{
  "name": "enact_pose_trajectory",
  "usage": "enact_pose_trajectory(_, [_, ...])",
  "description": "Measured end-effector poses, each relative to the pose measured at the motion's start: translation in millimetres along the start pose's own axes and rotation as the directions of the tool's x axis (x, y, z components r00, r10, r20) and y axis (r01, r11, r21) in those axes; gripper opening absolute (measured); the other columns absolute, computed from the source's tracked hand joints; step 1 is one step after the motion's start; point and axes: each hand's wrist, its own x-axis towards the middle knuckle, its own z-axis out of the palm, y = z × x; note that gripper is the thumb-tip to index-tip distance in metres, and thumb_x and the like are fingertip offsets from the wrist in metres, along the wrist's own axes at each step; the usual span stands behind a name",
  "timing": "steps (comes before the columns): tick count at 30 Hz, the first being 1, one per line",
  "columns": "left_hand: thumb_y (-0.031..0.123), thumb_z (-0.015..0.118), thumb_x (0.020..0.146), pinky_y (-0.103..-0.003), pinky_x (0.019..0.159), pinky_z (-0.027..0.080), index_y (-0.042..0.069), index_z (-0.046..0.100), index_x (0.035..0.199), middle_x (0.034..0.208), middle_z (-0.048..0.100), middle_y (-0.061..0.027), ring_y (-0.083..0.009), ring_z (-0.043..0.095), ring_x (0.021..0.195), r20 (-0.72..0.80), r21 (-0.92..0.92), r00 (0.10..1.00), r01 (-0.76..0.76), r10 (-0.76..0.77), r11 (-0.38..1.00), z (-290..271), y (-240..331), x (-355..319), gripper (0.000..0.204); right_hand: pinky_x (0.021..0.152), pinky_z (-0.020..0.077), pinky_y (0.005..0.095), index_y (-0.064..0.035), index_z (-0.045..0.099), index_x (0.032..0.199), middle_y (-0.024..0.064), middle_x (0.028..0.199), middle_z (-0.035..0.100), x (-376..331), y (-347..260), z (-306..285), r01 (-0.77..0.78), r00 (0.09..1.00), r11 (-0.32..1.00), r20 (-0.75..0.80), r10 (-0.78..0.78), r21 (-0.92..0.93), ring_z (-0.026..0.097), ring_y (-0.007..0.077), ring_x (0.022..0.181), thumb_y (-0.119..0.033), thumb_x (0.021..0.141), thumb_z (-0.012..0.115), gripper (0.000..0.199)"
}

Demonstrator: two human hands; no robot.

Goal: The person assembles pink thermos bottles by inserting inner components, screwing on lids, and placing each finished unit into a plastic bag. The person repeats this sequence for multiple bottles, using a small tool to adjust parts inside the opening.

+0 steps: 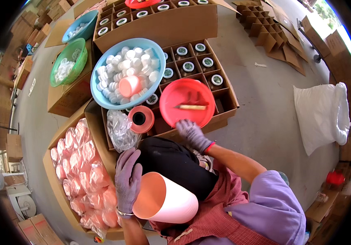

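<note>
My left hand [128, 177], in a grey-purple glove, has its fingers stretched out beside the mouth of a large pink cylindrical container [177, 202]. That container lies on its side on my lap, its open end facing left. My gloved right hand [192, 135] is at the near rim of a round red basin [171, 108], fingers extended and nothing visible in them. Inside the basin lies a blurred tool with a wooden handle [194, 107], along with dark shapes. Left of the basin are a pink ring-shaped piece with a dark centre [147, 116] and a crumpled clear plastic bag [122, 130].
Beneath the basins is a divided carton [230, 92] of lidded jars. A blue basin [95, 83] holds white caps and a pink cup. Bagged pink items fill a carton [57, 196] at left. Green basin [71, 79], cardboard dividers [265, 34] and white sack [320, 116] stand around.
</note>
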Motion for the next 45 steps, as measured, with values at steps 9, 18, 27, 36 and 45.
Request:
enact_pose_trajectory(9, [0.002,0.059,0.089,-0.043,0.106,0.041,0.000,0.063,0.119,0.125,0.061,-0.0165,-0.0363,0.054,0.120,0.046,0.019,0.997,0.054,-0.055,0.998,0.9,-0.7,-2.6,0.031,0.080,0.0532,0.0429,-0.0084,0.065,0.097,0.0145,0.090,0.062,55.4,97.9,-54.1,-0.005,0.972,0.915,-0.213,0.099,0.403,0.062,0.0363,0.088,-0.011,0.086,0.060,0.012])
enact_pose_trajectory(18, [0.003,0.064,0.087,-0.043,0.106,0.041,0.001,0.064,0.119,0.123,0.062,-0.0149,-0.0357,0.055,0.117,0.064,-0.011,0.997,-0.029,0.030,1.000,10.5,-2.7,15.9,0.031,0.096,0.0489,0.0503,-0.0171,0.061,0.126,0.0247,0.119,0.056,125.5,202.7,37.6,-0.049,0.999,0.947,0.027,0.043,0.317,0.058,0.0445,0.109,-0.027,0.095,0.056,0.033])
enact_pose_trajectory(27, [0.006,0.059,0.093,-0.038,0.103,0.044,-0.001,0.062,0.120,0.123,0.062,-0.0162,-0.0324,0.059,0.115,-0.007,-0.106,1.000,0.005,-0.005,0.994,6.0,-1.9,12.8,0.029,0.092,0.0490,0.0479,-0.0175,0.058,0.125,0.0189,0.113,0.055,115.9,178.8,-95.4,0.086,0.969,0.969,-0.243,-0.029,0.230,0.056,0.0404,0.106,-0.017,0.081,0.070,0.046])
enact_pose_trajectory(36, [0.047,0.043,0.103,-0.052,0.095,0.054,0.008,0.032,0.151,0.145,0.048,-0.0137,-0.0335,0.058,0.121,0.235,-0.961,0.964,0.250,-0.127,0.120,1.7,-25.0,51.7,0.063,0.085,0.0480,0.0435,-0.0036,0.052,0.136,0.0152,0.105,0.054,54.6,34.3,-320.1,0.586,0.713,0.776,-0.604,-0.357,0.233,0.055,0.0345,0.096,-0.017,0.071,0.080,0.072])
enact_pose_trajectory(45, [0.052,0.036,0.103,-0.046,0.115,0.036,0.006,0.041,0.146,0.145,0.050,-0.0131,-0.0283,0.049,0.132,0.164,-0.962,0.966,0.112,-0.201,-0.248,-30.9,-32.5,14.8,0.063,0.110,0.0312,0.0605,-0.0105,0.058,0.125,0.0239,0.143,0.040,9.0,-63.3,-238.5,0.780,0.616,0.410,-0.700,-0.361,0.474,0.041,0.0443,0.131,-0.073,0.075,0.066,0.081])
